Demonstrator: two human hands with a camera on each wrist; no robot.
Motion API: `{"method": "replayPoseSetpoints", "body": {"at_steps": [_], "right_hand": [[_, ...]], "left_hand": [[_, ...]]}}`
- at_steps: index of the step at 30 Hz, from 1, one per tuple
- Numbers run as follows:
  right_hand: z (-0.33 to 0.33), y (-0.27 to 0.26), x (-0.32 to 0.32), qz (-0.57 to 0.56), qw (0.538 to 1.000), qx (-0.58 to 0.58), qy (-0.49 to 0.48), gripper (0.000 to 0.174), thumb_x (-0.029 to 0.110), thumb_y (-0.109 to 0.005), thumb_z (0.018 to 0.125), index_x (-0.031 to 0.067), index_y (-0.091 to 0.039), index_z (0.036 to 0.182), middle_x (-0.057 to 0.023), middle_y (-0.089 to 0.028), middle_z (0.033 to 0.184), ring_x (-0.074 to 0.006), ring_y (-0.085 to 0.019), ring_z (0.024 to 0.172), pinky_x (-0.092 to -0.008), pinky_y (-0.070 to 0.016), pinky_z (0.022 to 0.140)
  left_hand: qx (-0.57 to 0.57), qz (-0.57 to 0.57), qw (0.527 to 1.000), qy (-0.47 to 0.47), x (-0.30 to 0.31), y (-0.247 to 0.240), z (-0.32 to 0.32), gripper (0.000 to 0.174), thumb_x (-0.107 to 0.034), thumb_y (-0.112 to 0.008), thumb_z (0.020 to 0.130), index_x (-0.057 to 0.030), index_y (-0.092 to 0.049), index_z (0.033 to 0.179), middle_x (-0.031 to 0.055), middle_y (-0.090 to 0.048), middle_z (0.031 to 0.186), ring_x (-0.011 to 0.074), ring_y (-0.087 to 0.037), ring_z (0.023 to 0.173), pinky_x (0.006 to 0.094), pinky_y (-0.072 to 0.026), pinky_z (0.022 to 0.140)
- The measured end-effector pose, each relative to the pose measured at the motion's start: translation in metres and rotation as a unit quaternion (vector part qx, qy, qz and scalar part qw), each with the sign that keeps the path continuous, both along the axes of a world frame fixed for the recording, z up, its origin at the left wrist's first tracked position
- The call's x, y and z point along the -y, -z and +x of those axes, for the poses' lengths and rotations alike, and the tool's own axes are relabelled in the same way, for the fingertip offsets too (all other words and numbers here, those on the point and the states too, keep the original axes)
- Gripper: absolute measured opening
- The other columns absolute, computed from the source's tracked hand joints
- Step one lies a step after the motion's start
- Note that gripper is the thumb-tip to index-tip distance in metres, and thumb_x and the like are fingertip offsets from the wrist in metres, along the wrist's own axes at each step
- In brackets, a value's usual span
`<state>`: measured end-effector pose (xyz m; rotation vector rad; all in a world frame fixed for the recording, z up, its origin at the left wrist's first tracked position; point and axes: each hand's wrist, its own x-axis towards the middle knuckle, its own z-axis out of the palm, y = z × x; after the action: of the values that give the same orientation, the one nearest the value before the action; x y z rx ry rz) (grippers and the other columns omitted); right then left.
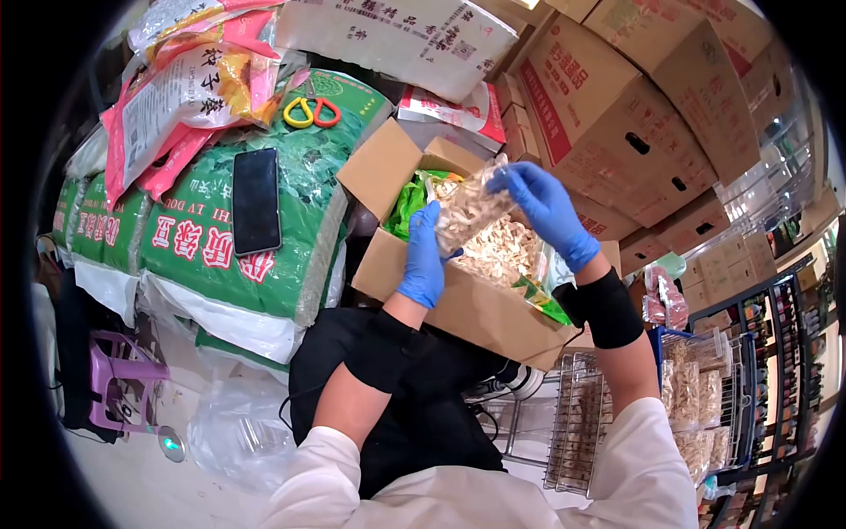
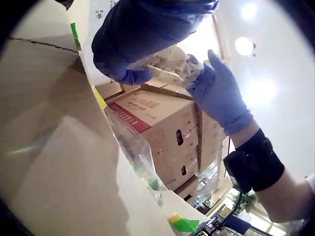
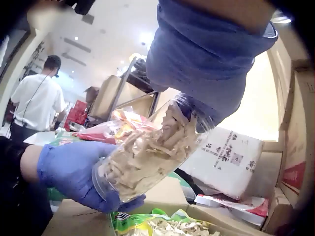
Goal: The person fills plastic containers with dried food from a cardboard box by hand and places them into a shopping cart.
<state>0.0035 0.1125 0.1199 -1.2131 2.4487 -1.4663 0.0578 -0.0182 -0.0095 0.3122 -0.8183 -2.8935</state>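
Note:
A clear plastic tub (image 3: 152, 152) full of pale dried slices is held tilted over an open cardboard box (image 1: 441, 300). My left hand (image 1: 424, 256), in a blue glove, grips the tub's lower end, fingers curled around it in the right wrist view. At the upper end, my gloved right hand (image 1: 548, 212) holds the tub with bent fingers; part of these fingers is hidden behind the plastic and slices in the right wrist view. Beneath both hands, more loose pale slices (image 1: 498, 251) fill a green-edged bag (image 1: 407, 207) inside the box.
Green sacks (image 1: 211, 203) at the left carry a phone (image 1: 256, 201), scissors (image 1: 312, 112) and pink packets (image 1: 176, 110). Stacked cartons (image 1: 617, 123) rise at the right behind a wire basket (image 1: 577, 432) of packed tubs. A white foam box (image 1: 397, 40) stands behind. Another person (image 3: 37, 101) is in the background.

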Motion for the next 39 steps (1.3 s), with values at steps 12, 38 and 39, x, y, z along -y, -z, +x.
{"method": "replayPoseSetpoints", "body": {"at_steps": [12, 38, 39], "right_hand": [[0.011, -0.019, 0.008, 0.012, 0.984, -0.124, 0.128, 0.029, 0.023, -0.047, 0.091, -0.0041, -0.057, 0.087, -0.0110, -0.062, 0.076, -0.0128, -0.058, 0.073, -0.0259, -0.0457, 0.066], [0.037, -0.040, 0.026, -0.207, 0.954, -0.135, 0.172, 0.034, 0.025, -0.043, 0.092, -0.0014, -0.060, 0.079, -0.0066, -0.063, 0.077, -0.0073, -0.054, 0.069, -0.0223, -0.0441, 0.059], [0.032, -0.039, 0.025, -0.247, 0.949, -0.117, 0.159, 0.029, 0.021, -0.043, 0.091, -0.0005, -0.058, 0.078, -0.0069, -0.062, 0.078, -0.0083, -0.053, 0.068, -0.0228, -0.0424, 0.061]], "left_hand": [[-0.037, 0.103, 0.992, 0.068, 0.000, 0.013, -0.008, 0.042, -0.040, -0.049, 0.082, -0.0134, -0.049, 0.115, 0.0019, -0.057, 0.106, 0.0142, -0.055, 0.092, 0.0286, -0.0438, 0.073], [-0.107, 0.136, 0.984, -0.035, 0.016, -0.026, 0.022, 0.053, -0.052, -0.042, 0.084, -0.0144, -0.044, 0.121, 0.0034, -0.054, 0.113, 0.0172, -0.055, 0.097, 0.0330, -0.0456, 0.076], [-0.106, 0.141, 0.983, -0.051, 0.019, -0.025, 0.019, 0.051, -0.050, -0.043, 0.084, -0.0149, -0.044, 0.120, 0.0035, -0.055, 0.111, 0.0173, -0.056, 0.096, 0.0343, -0.0455, 0.076]]}}
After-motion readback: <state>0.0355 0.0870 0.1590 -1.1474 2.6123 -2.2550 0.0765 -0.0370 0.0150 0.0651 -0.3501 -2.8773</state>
